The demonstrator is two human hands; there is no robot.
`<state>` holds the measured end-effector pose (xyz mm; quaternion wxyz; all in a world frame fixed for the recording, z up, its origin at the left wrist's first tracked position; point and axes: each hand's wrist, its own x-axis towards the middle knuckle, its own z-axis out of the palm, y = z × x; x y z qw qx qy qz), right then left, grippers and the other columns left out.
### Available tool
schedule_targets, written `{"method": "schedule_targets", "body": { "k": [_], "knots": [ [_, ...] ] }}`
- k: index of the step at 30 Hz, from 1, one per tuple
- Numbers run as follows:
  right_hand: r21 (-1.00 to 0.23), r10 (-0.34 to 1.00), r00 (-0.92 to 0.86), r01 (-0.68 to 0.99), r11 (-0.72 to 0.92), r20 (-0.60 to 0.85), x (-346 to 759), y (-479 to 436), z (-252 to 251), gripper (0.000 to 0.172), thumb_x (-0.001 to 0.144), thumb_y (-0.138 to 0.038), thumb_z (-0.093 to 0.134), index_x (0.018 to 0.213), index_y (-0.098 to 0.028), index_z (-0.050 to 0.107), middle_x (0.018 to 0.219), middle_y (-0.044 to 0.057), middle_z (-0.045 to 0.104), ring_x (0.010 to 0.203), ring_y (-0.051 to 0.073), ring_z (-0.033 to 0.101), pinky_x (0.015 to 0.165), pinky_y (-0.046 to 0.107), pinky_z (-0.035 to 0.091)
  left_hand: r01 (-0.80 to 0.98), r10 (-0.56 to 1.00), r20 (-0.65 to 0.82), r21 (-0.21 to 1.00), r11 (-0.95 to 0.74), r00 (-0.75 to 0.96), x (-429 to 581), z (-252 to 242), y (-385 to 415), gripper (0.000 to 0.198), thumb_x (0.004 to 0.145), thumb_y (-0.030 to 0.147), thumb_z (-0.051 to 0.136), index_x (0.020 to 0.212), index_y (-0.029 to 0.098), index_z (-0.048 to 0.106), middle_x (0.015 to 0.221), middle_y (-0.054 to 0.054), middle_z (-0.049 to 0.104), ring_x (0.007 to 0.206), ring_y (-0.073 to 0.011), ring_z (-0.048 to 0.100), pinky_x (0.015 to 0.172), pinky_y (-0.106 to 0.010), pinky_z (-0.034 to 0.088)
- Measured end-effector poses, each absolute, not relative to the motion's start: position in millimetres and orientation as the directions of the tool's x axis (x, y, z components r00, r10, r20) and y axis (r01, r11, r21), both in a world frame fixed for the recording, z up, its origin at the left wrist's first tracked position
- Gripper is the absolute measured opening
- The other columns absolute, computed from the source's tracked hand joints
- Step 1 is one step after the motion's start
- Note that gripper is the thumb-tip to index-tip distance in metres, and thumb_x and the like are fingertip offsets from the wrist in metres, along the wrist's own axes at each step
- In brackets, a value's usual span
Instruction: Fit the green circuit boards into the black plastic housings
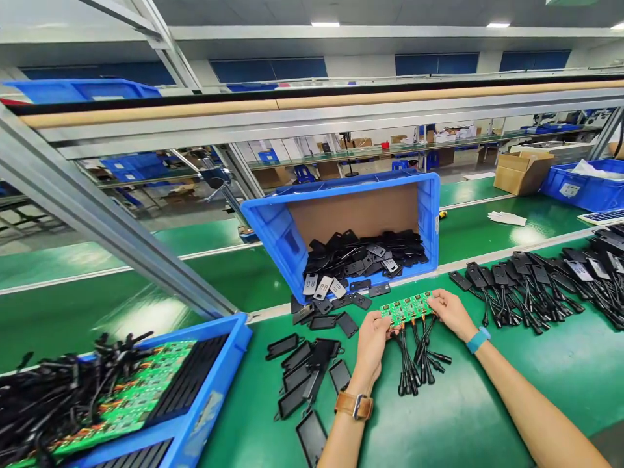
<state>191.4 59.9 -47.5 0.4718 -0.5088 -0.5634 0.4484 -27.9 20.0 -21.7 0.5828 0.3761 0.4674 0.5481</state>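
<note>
Between my two hands is a green circuit board panel (407,309), held by its ends above the green bench. My left hand (373,338) pinches the left end, and my right hand (451,312) grips the right end. Short black cables (414,364) with plugs hang from the panel's near edge onto the bench. Left of my left hand lie several open black plastic cases (296,377). Flat black covers (336,305) are scattered just beyond the panel. Parts of the fingertips are hidden behind the board.
A tilted blue crate (341,188) of black covers stands beyond my hands. At left, another blue bin (205,403) holds cabled green boards (146,383). Cabled black units (526,286) are heaped at right. A metal frame post (121,221) slants at left; a white glove (507,218) lies farther back.
</note>
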Motion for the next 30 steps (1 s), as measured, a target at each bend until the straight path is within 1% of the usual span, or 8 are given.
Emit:
{"method": "schedule_targets", "body": {
  "k": [6,8,11,14,16,21,27,30],
  "knots": [
    [-0.953,0.977,-0.022,0.219,0.211,0.212,161,61,-58,0.047,0.086,-0.061,0.057,0.099,-0.016,0.062,0.063,-0.003,0.054,0.059,0.014,0.047,0.057,0.027,0.039,-0.346,0.987,-0.159,0.925,0.158,0.025,-29,-19,17,0.041,0.07,0.046,0.079,0.091,0.02,0.056,0.099,-0.005,0.07,0.085,-0.0189,0.069,0.075,-0.031,0.055],
    [-0.945,0.972,-0.008,0.233,0.231,0.235,161,60,-57,0.046,0.089,-0.058,0.056,0.104,-0.015,0.063,0.066,-0.001,0.056,0.06,0.015,0.049,0.059,0.028,0.041,-0.39,0.985,-0.161,0.905,0.172,0.06,-27,-19,16,0.043,0.069,0.045,0.081,0.093,0.02,0.056,0.103,-0.006,0.069,0.085,-0.0193,0.069,0.079,-0.035,0.057],
    [-0.931,0.96,0.037,0.26,0.258,0.276,163,57,-54,0.045,0.09,-0.054,0.057,0.111,-0.015,0.065,0.077,0.003,0.061,0.068,0.018,0.054,0.064,0.03,0.044,-0.384,0.987,-0.163,0.911,0.148,-0.007,-23,-23,18,0.048,0.067,0.045,0.083,0.098,0.02,0.056,0.101,-0.006,0.069,0.083,-0.0198,0.07,0.082,-0.038,0.057],
    [-0.91,0.941,0.08,0.292,0.294,0.33,165,55,-51,0.043,0.089,-0.049,0.061,0.117,-0.017,0.066,0.093,0.008,0.064,0.076,0.02,0.057,0.067,0.032,0.048,-0.319,0.986,-0.132,0.943,0.094,-0.099,-20,-30,20,0.052,0.068,0.045,0.082,0.106,0.02,0.057,0.1,-0.006,0.07,0.084,-0.0204,0.07,0.081,-0.038,0.057],
    [-0.885,0.92,0.097,0.329,0.33,0.38,165,54,-50,0.039,0.09,-0.046,0.061,0.117,-0.019,0.068,0.097,0.009,0.065,0.079,0.021,0.059,0.069,0.033,0.05,-0.24,0.987,-0.087,0.969,0.053,-0.136,-19,-34,20,0.052,0.07,0.045,0.08,0.109,0.02,0.06,0.102,-0.008,0.07,0.088,-0.0214,0.07,0.083,-0.037,0.056],
    [-0.864,0.889,0.131,0.334,0.376,0.438,166,53,-46,0.029,0.092,-0.042,0.059,0.106,-0.022,0.075,0.1,0.008,0.068,0.085,0.022,0.063,0.07,0.034,0.052,-0.02,0.985,0.055,0.998,-0.059,-0.164,-18,-36,17,0.042,0.077,0.045,0.074,0.109,0.018,0.068,0.111,-0.01,0.072,0.104,-0.0236,0.066,0.098,-0.037,0.048],
    [-0.856,0.862,0.189,0.334,0.395,0.471,166,54,-45,0.025,0.092,-0.042,0.061,0.097,-0.024,0.078,0.097,0.007,0.071,0.092,0.024,0.064,0.085,0.04,0.051,0.112,0.977,0.125,0.988,-0.107,-0.173,-13,-33,11,0.037,0.081,0.044,0.069,0.109,0.02,0.07,0.109,-0.009,0.072,0.102,-0.0239,0.066,0.096,-0.036,0.046],
    [-0.855,0.858,0.2,0.34,0.391,0.472,166,54,-44,0.024,0.091,-0.042,0.062,0.093,-0.025,0.078,0.094,0.007,0.072,0.091,0.024,0.063,0.085,0.041,0.051,0.15,0.974,0.152,0.981,-0.127,-0.168,-10,-32,9,0.036,0.082,0.043,0.068,0.109,0.02,0.07,0.109,-0.009,0.072,0.102,-0.0248,0.065,0.097,-0.037,0.046]
  ]
}}
